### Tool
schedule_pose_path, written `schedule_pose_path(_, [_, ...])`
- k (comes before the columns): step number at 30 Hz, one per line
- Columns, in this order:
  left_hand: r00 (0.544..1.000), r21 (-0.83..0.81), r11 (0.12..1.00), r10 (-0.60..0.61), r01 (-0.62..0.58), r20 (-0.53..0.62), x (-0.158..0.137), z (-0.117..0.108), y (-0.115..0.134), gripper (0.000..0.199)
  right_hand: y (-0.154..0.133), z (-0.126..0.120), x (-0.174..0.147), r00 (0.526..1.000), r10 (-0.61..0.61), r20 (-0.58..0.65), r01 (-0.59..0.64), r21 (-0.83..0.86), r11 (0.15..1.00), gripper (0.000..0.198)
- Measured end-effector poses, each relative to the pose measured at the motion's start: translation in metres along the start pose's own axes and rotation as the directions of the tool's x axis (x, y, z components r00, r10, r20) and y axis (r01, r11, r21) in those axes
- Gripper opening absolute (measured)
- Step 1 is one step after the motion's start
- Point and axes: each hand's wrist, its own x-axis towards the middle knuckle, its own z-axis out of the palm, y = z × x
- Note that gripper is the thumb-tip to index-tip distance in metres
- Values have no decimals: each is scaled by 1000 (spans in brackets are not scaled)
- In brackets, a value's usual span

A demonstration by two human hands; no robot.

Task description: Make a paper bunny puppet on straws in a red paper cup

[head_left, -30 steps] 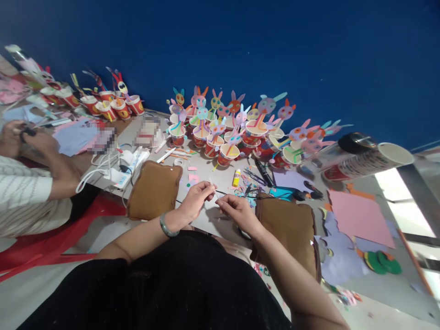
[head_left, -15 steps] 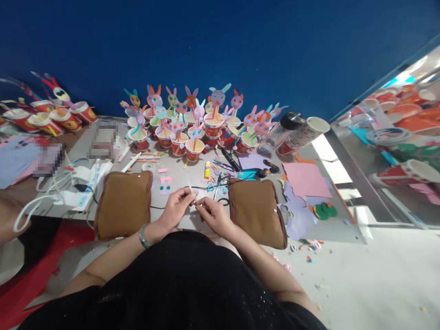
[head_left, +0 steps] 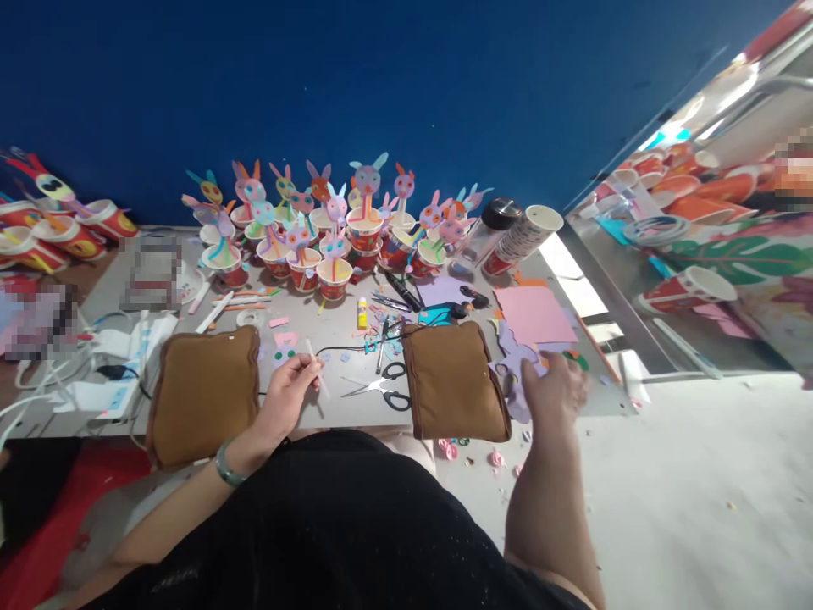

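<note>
Bench (head_left: 343,413): grey top, spanning the middle of the frame, backed by a plain dark-blue wall (head_left: 406,102). Pale floor (head_left: 686,508) at lower right, scraps scattered on it; red cloth (head_left: 95,487) at lower left.

Hands: left hand (head_left: 292,390), just left of centre, pinches a thin pale stick (head_left: 311,348) between thumb and fingers, above the bench. Right hand (head_left: 555,385), right of centre, is over the cut purple paper (head_left: 517,405); fingertips partly hidden, cannot tell whether it grips anything.

Bench contents: two brown cushions (head_left: 454,381), one either side of centre; open scissors (head_left: 397,402) between them, by the right one. Yellow glue stick (head_left: 362,313) upright at centre, near small cuttings. Pink sheet (head_left: 537,312) beyond the right hand. Paper cups with rabbit-like heads (head_left: 334,281) clustered along the wall; cup stack (head_left: 526,241) leaning beside a black-lidded bottle (head_left: 501,213), upper right of centre. White power strip (head_left: 130,381) and cables, left.
</note>
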Motion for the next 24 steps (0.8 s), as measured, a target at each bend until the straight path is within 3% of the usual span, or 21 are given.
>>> schedule_pose_path(2, [999,-33,999,-35,34,-10,-3,1,3,38,23,5,19,988,145,58,-140,-74,987,53])
schedule_pose_path(6, [995,-81,992,-99,96,-29,-7,3,8,43,42,15,34,965,232,119,-225,-69,972,62])
schedule_pose_path(17, [993,-80,990,-118,117,-13,-16,4,5,40,8,30,31,978,11,209,22,-158,987,66])
schedule_pose_path(24, [991,-87,988,-131,131,9,-18,2,0,39,-19,25,34,963,69,260,10,-290,957,56])
